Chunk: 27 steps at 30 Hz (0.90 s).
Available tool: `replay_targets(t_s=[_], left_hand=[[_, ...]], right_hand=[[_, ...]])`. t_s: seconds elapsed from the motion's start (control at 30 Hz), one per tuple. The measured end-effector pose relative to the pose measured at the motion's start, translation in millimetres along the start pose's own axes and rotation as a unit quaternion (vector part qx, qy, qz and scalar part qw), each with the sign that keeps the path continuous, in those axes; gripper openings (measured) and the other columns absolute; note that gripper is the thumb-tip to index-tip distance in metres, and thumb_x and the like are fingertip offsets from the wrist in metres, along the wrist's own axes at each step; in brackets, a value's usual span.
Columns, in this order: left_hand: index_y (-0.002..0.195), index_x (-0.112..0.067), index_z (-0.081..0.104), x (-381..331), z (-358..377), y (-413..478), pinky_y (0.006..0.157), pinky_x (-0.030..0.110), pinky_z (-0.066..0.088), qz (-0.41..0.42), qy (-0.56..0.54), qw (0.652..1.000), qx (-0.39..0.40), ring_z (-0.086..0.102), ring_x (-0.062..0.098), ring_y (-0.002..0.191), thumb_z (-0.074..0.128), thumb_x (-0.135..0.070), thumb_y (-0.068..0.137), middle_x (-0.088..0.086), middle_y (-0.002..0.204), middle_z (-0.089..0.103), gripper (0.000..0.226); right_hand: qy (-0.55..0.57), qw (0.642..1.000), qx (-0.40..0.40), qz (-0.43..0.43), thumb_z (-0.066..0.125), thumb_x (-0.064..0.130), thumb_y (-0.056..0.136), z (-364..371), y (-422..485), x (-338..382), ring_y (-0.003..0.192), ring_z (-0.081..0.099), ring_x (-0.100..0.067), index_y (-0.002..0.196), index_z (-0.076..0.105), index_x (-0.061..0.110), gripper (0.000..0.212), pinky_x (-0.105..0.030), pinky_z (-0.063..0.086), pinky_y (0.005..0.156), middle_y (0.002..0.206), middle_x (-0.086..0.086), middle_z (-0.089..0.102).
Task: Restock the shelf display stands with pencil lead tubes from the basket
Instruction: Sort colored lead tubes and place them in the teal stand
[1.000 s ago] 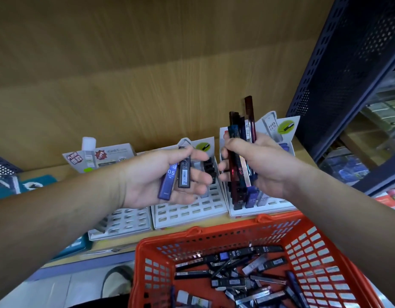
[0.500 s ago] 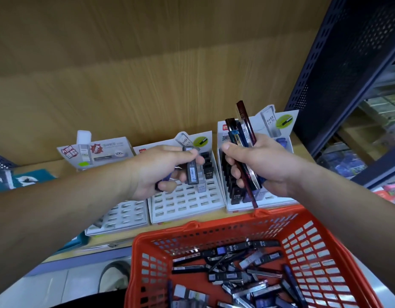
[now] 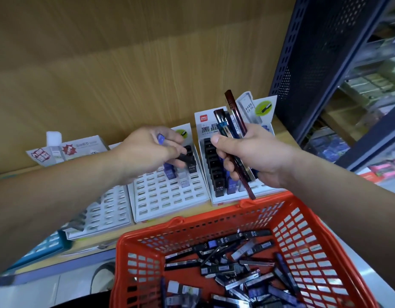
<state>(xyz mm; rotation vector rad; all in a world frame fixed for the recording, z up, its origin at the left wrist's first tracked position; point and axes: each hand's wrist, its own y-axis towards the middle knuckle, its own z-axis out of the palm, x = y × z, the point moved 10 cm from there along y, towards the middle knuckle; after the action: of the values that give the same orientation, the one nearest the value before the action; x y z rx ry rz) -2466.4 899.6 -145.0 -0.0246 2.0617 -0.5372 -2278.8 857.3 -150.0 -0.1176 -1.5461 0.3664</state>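
Note:
My left hand (image 3: 147, 152) reaches over the middle white display stand (image 3: 169, 196), fingers curled round a blue lead tube (image 3: 161, 138) and a black one (image 3: 184, 157) near the stand's back right slots. My right hand (image 3: 254, 156) grips a bundle of lead tubes (image 3: 233, 121), dark red, blue and black, held upright above the right display stand (image 3: 218, 201), which has a row of black tubes. The orange basket (image 3: 303, 223) below holds several loose lead tubes (image 3: 234, 263).
A third white stand (image 3: 103, 216), mostly vacant slots, sits at the left. Behind it is a card box with a white tube (image 3: 53, 141). A wooden back panel rises behind the shelf. A dark perforated upright (image 3: 314, 52) bounds the right side.
My left hand has turned palm down and moved right and down onto the middle stand with its tubes. My right hand has tilted its bundle slightly and stayed over the right stand.

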Motion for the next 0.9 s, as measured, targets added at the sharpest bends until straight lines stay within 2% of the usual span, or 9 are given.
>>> replay_targets(t_s=[0.07,0.1,0.23,0.3,0.4,0.5,0.6,0.7,0.9], left_hand=[[0.124,-0.015,0.062,-6.3,4.2,0.7,0.083,0.033,0.061,0.032,0.066,0.997,0.011,0.079,0.017,0.086,0.063,0.000,0.096,0.003,0.114,0.074,0.033],[0.123,-0.016,0.061,-7.4,6.0,2.2,0.091,0.042,0.060,0.046,0.090,0.995,0.016,0.078,0.016,0.086,0.067,-0.002,0.094,0.004,0.112,0.074,0.033],[0.107,-0.015,0.064,-9.8,14.4,8.9,0.077,0.054,0.063,0.088,0.157,0.983,0.032,0.078,0.024,0.075,0.077,-0.001,0.086,0.014,0.093,0.073,0.028],[0.095,-0.023,0.068,-12.9,15.3,12.7,0.069,0.043,0.063,0.114,0.219,0.969,0.010,0.074,0.022,0.071,0.083,-0.005,0.080,0.008,0.085,0.073,0.027],[0.082,-0.030,0.069,-12.7,16.3,16.3,0.054,0.021,0.049,0.132,0.287,0.948,-0.028,0.061,0.005,0.064,0.086,-0.013,0.078,-0.005,0.070,0.067,0.025],[0.093,-0.026,0.075,-5.5,22.9,20.4,0.057,0.025,0.057,0.124,0.275,0.953,-0.024,0.068,0.008,0.059,0.080,-0.011,0.086,-0.006,0.069,0.069,0.017],[0.106,-0.024,0.076,-5.1,28.7,18.5,0.053,0.010,0.047,0.143,0.292,0.946,-0.011,0.062,-0.006,0.057,0.070,-0.008,0.094,-0.014,0.072,0.066,0.021],[0.111,-0.024,0.077,-8.5,27.8,15.1,0.074,0.028,0.057,0.173,0.327,0.929,-0.031,0.062,-0.003,0.069,0.074,-0.015,0.092,-0.020,0.081,0.067,0.021],[0.098,-0.021,0.080,-13.3,32.0,16.0,0.074,0.033,0.057,0.197,0.355,0.914,-0.028,0.066,0.012,0.077,0.077,-0.015,0.088,-0.011,0.082,0.071,0.012]], right_hand=[[0.002,1.000,-0.001,-0.003,0.067,0.023,0.101,0.1,1.4,-2.4,0.053,0.051,-0.018,0.093,0.056,0.011,0.018,-0.029,0.044,0.046,0.073,-0.005,0.056],[0.005,1.000,0.000,-0.003,0.067,0.022,0.101,0.6,2.2,-4.0,0.053,0.051,-0.019,0.095,0.056,0.011,0.017,-0.029,0.044,0.046,0.075,-0.006,0.056],[0.012,1.000,-0.002,0.001,0.067,0.022,0.101,-0.8,3.8,-9.5,0.054,0.051,-0.019,0.101,0.056,0.010,0.016,-0.030,0.045,0.047,0.076,-0.007,0.056],[0.009,1.000,-0.005,0.000,0.067,0.022,0.101,-2.9,4.0,-10.4,0.054,0.051,-0.019,0.098,0.057,0.011,0.015,-0.030,0.045,0.047,0.075,-0.006,0.056],[0.010,1.000,-0.010,0.000,0.066,0.021,0.101,-6.4,4.1,-10.6,0.054,0.051,-0.019,0.096,0.058,0.011,0.014,-0.030,0.046,0.047,0.074,-0.006,0.056],[0.015,1.000,-0.018,0.002,0.066,0.021,0.102,-10.4,5.6,-11.4,0.054,0.052,-0.018,0.098,0.059,0.011,0.013,-0.030,0.046,0.047,0.074,-0.006,0.056],[0.018,1.000,-0.019,0.005,0.066,0.022,0.101,-10.7,6.8,-12.5,0.054,0.052,-0.019,0.098,0.059,0.010,0.014,-0.029,0.046,0.047,0.074,-0.007,0.057],[0.019,1.000,-0.018,0.006,0.066,0.021,0.102,-9.5,6.9,-13.4,0.053,0.052,-0.019,0.095,0.059,0.010,0.014,-0.030,0.046,0.046,0.073,-0.007,0.057],[0.017,1.000,-0.018,0.006,0.066,0.021,0.101,-9.3,7.0,-15.0,0.054,0.052,-0.019,0.099,0.059,0.009,0.014,-0.030,0.047,0.047,0.073,-0.006,0.057]])
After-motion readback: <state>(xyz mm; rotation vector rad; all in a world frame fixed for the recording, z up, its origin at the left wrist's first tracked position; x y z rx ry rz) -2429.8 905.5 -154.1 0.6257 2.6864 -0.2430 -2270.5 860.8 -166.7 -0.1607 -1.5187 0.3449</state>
